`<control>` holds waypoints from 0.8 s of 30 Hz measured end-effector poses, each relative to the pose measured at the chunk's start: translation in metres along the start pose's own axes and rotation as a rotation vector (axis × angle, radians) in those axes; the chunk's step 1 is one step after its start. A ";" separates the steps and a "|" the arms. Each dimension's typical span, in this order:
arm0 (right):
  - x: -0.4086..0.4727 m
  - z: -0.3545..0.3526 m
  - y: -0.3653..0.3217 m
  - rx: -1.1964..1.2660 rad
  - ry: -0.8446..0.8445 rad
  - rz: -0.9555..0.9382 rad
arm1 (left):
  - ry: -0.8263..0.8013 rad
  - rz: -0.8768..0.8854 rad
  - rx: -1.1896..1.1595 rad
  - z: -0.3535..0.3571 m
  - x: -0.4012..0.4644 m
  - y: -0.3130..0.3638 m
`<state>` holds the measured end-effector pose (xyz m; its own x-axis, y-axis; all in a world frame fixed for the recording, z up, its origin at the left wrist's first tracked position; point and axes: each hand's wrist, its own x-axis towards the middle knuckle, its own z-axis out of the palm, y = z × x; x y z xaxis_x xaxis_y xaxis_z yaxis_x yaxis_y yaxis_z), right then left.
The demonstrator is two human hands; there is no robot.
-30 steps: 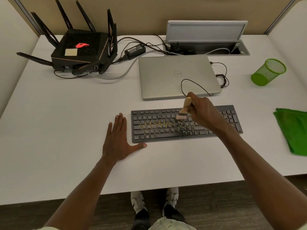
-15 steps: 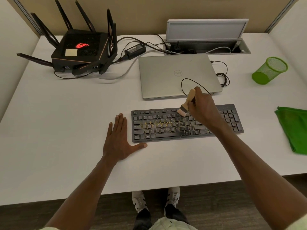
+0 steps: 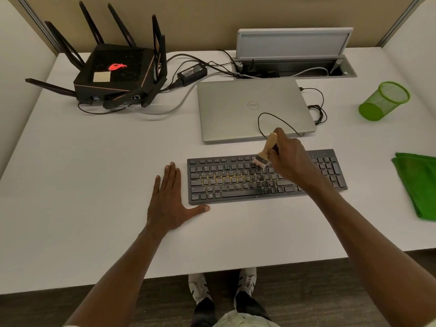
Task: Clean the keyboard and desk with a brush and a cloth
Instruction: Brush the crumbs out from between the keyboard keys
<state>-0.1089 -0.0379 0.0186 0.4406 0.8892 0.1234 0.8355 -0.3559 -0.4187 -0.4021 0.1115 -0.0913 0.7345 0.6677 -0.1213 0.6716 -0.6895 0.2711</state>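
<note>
Head view: the right hand (image 3: 290,159) grips the wooden-handled brush (image 3: 265,153), bristles on the upper key rows of the black keyboard (image 3: 236,182), mid-desk (image 3: 94,185). The left hand (image 3: 169,199) lies flat, fingers straight, probably bracing the keyboard's left end. Since the earlier frames the brush has shifted far-right; yellowish debris remains. The green cloth (image 3: 420,182) lies at the right edge.

The right hand (image 3: 289,161) and forearm cover the keyboard's (image 3: 236,182) right-middle keys and part of the brush (image 3: 266,151) handle; key legends are too small to read. The green cloth (image 3: 417,185) runs off the right edge.
</note>
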 end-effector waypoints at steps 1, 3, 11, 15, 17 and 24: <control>-0.002 0.000 0.000 -0.015 -0.020 -0.005 | 0.001 0.000 0.001 0.000 0.000 0.000; -0.005 -0.003 0.001 -0.024 -0.041 -0.015 | 0.003 0.000 -0.002 0.001 -0.001 -0.001; 0.005 -0.007 -0.005 -0.005 0.072 0.104 | -0.021 -0.009 0.004 0.000 -0.001 -0.001; -0.003 -0.007 -0.003 -0.057 -0.001 0.042 | -0.023 -0.009 0.016 0.000 0.000 -0.001; -0.003 -0.011 -0.001 -0.054 0.014 0.036 | -0.019 -0.006 0.015 0.000 0.000 -0.001; 0.002 -0.009 -0.002 -0.045 0.059 0.089 | -0.027 -0.008 0.013 0.000 0.000 0.000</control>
<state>-0.1063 -0.0377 0.0276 0.5307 0.8358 0.1406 0.8058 -0.4462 -0.3893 -0.4025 0.1116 -0.0915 0.7317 0.6651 -0.1494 0.6782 -0.6882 0.2578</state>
